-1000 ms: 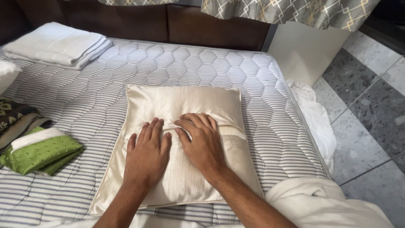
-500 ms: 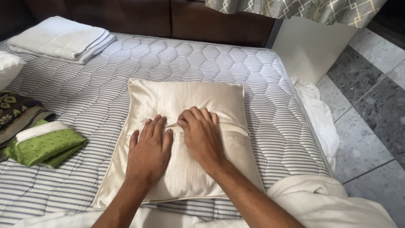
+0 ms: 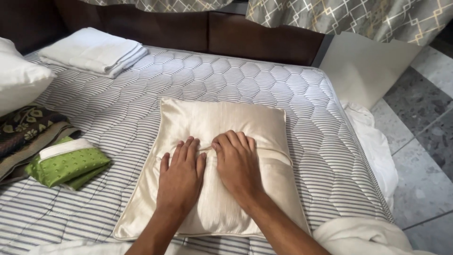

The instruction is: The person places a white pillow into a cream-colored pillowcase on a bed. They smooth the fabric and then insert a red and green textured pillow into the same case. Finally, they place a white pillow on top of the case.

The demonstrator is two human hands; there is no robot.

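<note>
The two hands (image 3: 210, 170) are showing bare, with no rings, and both arms are showing no sleeves.

Striped quilted mattress (image 3: 264, 85) bearing folded white sheets (image 3: 92, 51) (far left corner), a white pillow (image 3: 19, 78), patterned dark cloth (image 3: 26, 130) and folded green fabric (image 3: 66, 163); dark headboard (image 3: 198, 30), patterned curtain (image 3: 349, 16), tiled floor (image 3: 420, 156).

No packaging or signage

Only bedding and folded cloth lie on the bed; no package, label, sign or screen shows anywhere in view.
</note>
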